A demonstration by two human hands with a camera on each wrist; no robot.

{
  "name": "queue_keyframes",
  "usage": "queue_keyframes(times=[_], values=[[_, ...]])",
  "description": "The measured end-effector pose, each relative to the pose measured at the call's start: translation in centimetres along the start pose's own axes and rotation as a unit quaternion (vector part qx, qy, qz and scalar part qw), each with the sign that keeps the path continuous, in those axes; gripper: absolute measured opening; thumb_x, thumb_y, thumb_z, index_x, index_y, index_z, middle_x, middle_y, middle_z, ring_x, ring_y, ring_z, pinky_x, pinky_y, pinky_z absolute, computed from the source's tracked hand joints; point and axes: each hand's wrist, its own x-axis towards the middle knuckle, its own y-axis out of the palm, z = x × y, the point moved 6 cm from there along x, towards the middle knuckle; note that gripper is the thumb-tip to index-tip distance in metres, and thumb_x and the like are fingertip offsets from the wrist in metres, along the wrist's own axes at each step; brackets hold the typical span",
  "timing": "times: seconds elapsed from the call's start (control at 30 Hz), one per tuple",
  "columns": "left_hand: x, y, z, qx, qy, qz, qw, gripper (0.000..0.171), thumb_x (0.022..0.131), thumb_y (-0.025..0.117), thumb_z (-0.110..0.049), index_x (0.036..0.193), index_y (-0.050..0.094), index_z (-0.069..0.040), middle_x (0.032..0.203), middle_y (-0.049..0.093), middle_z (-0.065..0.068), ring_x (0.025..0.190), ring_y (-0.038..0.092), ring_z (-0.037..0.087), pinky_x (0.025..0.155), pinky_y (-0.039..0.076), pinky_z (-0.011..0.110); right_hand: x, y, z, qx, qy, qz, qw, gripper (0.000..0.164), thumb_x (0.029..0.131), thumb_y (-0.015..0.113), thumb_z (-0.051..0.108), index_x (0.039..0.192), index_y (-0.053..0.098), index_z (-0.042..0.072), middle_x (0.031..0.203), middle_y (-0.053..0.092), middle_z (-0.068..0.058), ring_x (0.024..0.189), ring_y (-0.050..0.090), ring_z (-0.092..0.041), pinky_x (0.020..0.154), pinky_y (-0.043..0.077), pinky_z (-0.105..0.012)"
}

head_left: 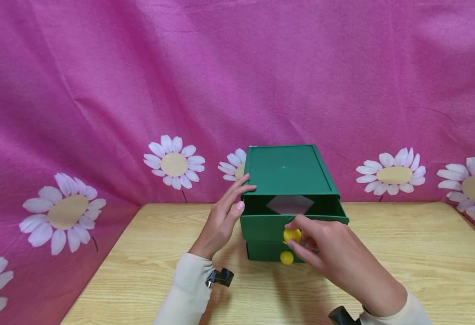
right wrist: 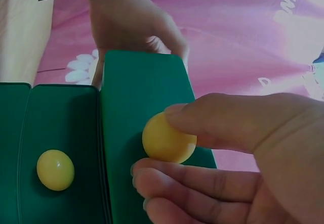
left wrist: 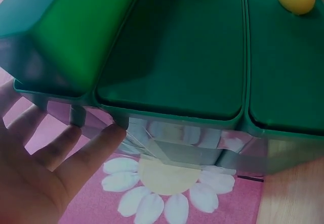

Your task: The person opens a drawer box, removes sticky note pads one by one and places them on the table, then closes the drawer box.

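A green drawer cabinet [head_left: 283, 169] stands on the table with its top drawer [head_left: 261, 229] pulled partway out. My right hand [head_left: 330, 243] pinches that drawer's round yellow knob [right wrist: 167, 139] between thumb and fingers. Against the cabinet's left side rests my left hand [head_left: 221, 221], its fingers extended and fingertips along the upper left edge. In the left wrist view, those fingers lie beside the opened drawer. Below, a closed drawer carries another yellow knob [head_left: 287, 257]. A pale patch shows inside the top opening.
The wooden table [head_left: 148, 271] extends to both sides of the cabinet. A pink cloth [head_left: 261, 76] with white daisies hangs right behind it and along the left. A further closed drawer [left wrist: 288, 72] shows in the left wrist view.
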Motion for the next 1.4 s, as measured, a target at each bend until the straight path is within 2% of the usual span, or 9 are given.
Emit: queue_keyframes(times=[0.1, 0.2, 0.37, 0.53, 0.7, 1.23, 1.4], values=[[0.0, -0.1, -0.6, -0.014, -0.014, 0.001, 0.9998, 0.04, 0.104, 0.034, -0.021, 0.142, 0.047, -0.019, 0.157, 0.027, -0.003, 0.144, 0.022, 0.011, 0.106, 0.038, 0.048, -0.1, -0.1, 0.1, 0.0, -0.003, 0.001, 1.0, 0.024, 0.078, 0.081, 0.016, 0.095, 0.065, 0.021, 0.073, 0.063, 0.018, 0.061, 0.053, 0.01, 0.055, 0.048, -0.018], [0.1, -0.3, -1.9, -0.017, -0.019, -0.006, 0.9996, 0.04, 0.104, 0.034, -0.011, 0.142, 0.047, -0.011, 0.157, 0.028, 0.004, 0.144, 0.023, 0.016, 0.102, 0.042, 0.048, -0.2, -0.2, 0.2, 0.0, -0.009, 0.001, 1.0, 0.024, 0.078, 0.081, 0.016, 0.094, 0.064, 0.022, 0.073, 0.063, 0.019, 0.061, 0.054, 0.011, 0.055, 0.049, -0.018], [0.2, -0.6, -3.2, 0.011, -0.021, -0.029, 0.9993, 0.037, 0.104, 0.036, -0.005, 0.138, 0.05, -0.003, 0.155, 0.032, 0.014, 0.142, 0.03, 0.024, 0.095, 0.048, 0.045, -0.3, -0.3, 0.4, -0.006, -0.016, 0.002, 1.0, 0.025, 0.077, 0.081, 0.018, 0.094, 0.063, 0.023, 0.072, 0.062, 0.02, 0.061, 0.054, 0.011, 0.055, 0.049, -0.019], [0.3, -0.7, -3.2, 0.031, -0.019, -0.045, 0.9983, 0.035, 0.103, 0.038, -0.003, 0.135, 0.053, -0.002, 0.152, 0.035, 0.016, 0.138, 0.036, 0.028, 0.088, 0.053, 0.044, -0.4, -0.5, 0.7, -0.007, -0.02, 0.011, 1.0, 0.025, 0.077, 0.081, 0.018, 0.093, 0.063, 0.023, 0.071, 0.062, 0.02, 0.061, 0.054, 0.01, 0.055, 0.049, -0.019], [0.3, -0.7, -3.1, 0.032, -0.01, -0.049, 0.9982, 0.035, 0.103, 0.039, -0.003, 0.134, 0.054, -0.002, 0.152, 0.036, 0.016, 0.136, 0.04, 0.029, 0.084, 0.055, 0.045, -0.6, -0.5, 0.9, -0.006, -0.02, 0.019, 1.0, 0.025, 0.077, 0.081, 0.018, 0.093, 0.063, 0.024, 0.07, 0.062, 0.02, 0.061, 0.054, 0.011, 0.054, 0.049, -0.019], [0.4, -0.6, -3.1, 0.035, -0.014, -0.047, 0.9982, 0.034, 0.103, 0.04, -0.004, 0.133, 0.055, -0.002, 0.151, 0.038, 0.015, 0.133, 0.044, 0.027, 0.084, 0.055, 0.041, -1.2, -0.8, 1.5, -0.011, -0.04, 0.028, 0.999, 0.026, 0.077, 0.081, 0.019, 0.092, 0.061, 0.026, 0.071, 0.062, 0.02, 0.062, 0.056, 0.008, 0.054, 0.049, -0.019], [0.4, -0.6, -3.2, 0.037, -0.013, -0.049, 0.998, 0.034, 0.103, 0.04, -0.004, 0.133, 0.054, -0.002, 0.151, 0.038, 0.015, 0.135, 0.041, 0.028, 0.086, 0.054, 0.041, -1.2, -0.9, 1.6, -0.014, -0.048, 0.035, 0.998, 0.025, 0.078, 0.08, 0.018, 0.092, 0.06, 0.025, 0.071, 0.061, 0.02, 0.062, 0.055, 0.008, 0.055, 0.049, -0.019]])
